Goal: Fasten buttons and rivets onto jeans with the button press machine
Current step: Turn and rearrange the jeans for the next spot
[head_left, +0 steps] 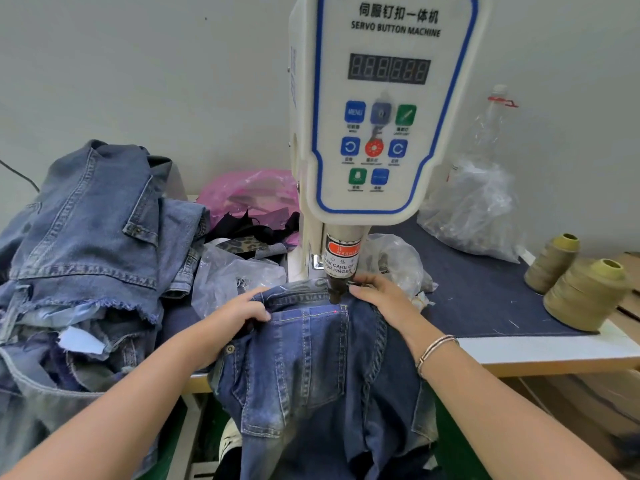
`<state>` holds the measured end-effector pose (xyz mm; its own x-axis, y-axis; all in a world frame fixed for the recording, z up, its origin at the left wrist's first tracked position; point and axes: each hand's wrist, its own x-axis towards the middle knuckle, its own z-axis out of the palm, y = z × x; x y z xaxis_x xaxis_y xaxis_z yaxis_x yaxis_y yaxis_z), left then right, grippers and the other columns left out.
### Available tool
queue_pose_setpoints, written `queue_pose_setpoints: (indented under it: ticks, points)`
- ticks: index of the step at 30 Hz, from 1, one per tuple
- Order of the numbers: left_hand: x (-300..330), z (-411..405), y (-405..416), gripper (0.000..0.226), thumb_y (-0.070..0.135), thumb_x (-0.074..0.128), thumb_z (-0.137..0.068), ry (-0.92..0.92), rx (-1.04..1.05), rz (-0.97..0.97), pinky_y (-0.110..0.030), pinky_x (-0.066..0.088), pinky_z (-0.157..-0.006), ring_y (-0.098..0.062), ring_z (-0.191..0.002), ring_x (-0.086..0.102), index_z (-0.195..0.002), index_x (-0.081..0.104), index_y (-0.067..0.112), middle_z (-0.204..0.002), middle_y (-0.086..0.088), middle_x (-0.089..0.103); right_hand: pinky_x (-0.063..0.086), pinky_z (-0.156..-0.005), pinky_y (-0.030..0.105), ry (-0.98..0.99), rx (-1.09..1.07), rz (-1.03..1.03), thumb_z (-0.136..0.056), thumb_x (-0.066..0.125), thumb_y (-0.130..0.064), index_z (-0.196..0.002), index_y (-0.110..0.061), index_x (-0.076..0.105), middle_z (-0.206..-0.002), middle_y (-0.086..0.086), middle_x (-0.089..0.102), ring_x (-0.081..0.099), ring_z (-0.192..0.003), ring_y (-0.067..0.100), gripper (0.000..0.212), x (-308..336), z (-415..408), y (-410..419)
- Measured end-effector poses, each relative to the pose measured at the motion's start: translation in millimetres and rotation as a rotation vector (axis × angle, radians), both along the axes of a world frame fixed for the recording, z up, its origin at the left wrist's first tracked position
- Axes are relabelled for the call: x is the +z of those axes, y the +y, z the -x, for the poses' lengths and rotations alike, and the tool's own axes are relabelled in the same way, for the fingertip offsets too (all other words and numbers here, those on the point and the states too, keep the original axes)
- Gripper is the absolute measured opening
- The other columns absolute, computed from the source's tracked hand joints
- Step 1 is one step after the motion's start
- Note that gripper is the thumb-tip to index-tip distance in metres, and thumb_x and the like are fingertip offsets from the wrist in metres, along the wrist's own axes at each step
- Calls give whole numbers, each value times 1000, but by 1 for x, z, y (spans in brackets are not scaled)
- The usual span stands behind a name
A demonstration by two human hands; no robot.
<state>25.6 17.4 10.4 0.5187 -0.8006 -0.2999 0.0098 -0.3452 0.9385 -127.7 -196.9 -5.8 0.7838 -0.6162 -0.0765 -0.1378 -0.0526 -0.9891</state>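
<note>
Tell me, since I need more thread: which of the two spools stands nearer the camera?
The larger-looking thread spool, at the cloth's right edge; the other spool stands behind it.

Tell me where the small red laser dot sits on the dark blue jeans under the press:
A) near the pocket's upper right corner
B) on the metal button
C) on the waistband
A: the red laser dot glows just inside the stitched pocket's upper right corner, below the waistband.

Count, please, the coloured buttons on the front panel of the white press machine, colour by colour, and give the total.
Blue square buttons: 5, for example the MENU button.
Green square buttons: 2, one at upper right and one in the bottom row.
Red round button: 1, in the middle row.
Total: 8 on the white servo button machine.
</note>
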Motion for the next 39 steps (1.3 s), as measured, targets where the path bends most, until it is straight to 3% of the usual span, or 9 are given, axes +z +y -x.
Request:
queue_pose_setpoints:
  ticks: [2,4,6,10,16,21,27,33,39]
  points:
    - [-3,-1,1,67,33,72,-50,60,-50,25,-34,47,-92,-21,-104,66,-117,65,30,-114,-2,70,44,-92,22,-7,-8,6,-87,63,-4,-100,-9,61,-103,7,63,57,-100,15,14,-1,-2,-1]
    - [-6,-3,5,60,30,72,-57,49,-69,32,-30,51,-83,-17,-98,69,-116,63,34,-107,2,73,45,-88,19,-15,13,-3,-88,63,-6,-94,-14,61,-99,5,64,57,-97,15,10,-3,0,-2]
    - [-11,-5,8,62,25,68,-60,43,-26,45,-26,52,-79,-15,-96,70,-120,60,33,-107,2,73,44,-94,26,-2,54,5,-89,62,-9,-95,-15,63,-103,8,65,58,-99,16,8,-7,1,-3]
    - [-18,-11,6,62,20,68,-57,137,17,105,-29,56,-76,-24,-96,70,-118,65,27,-107,-8,73,42,-97,29,9,82,-5,-89,61,-13,-96,-16,64,-103,6,65,58,-98,15,7,-10,2,-4]
    - [-21,-19,7,46,18,71,-49,268,12,203,-25,56,-60,-21,-76,73,-92,77,30,-89,-8,75,42,-84,23,83,69,40,-87,65,-19,-84,-20,62,-87,-3,64,58,-86,11,5,-6,-4,0]
    - [-21,-19,9,61,23,74,-46,272,-25,190,-28,57,-66,-25,-86,71,-107,72,26,-101,-12,73,45,-76,18,56,56,3,-87,66,-17,-86,-17,62,-85,-2,64,59,-80,8,4,-8,-3,1]
    - [-20,-17,10,77,22,74,-47,266,-38,184,-34,55,-78,-31,-97,68,-123,62,20,-112,-18,69,44,-86,25,22,69,17,-87,64,-15,-88,-16,61,-90,1,62,58,-88,13,4,-9,1,1]
    - [-17,-14,10,58,12,63,-61,256,-37,199,-28,57,-66,-26,-86,71,-118,64,18,-103,-15,72,44,-78,18,41,95,52,-88,64,-16,-91,-15,61,-90,-1,62,58,-85,10,4,-8,0,0]
    - [-15,-11,12,55,11,62,-61,255,-30,208,-28,56,-63,-25,-84,72,-116,65,19,-101,-13,73,43,-78,20,59,86,68,-87,64,-19,-90,-20,61,-91,-2,63,58,-87,10,4,-9,0,0]
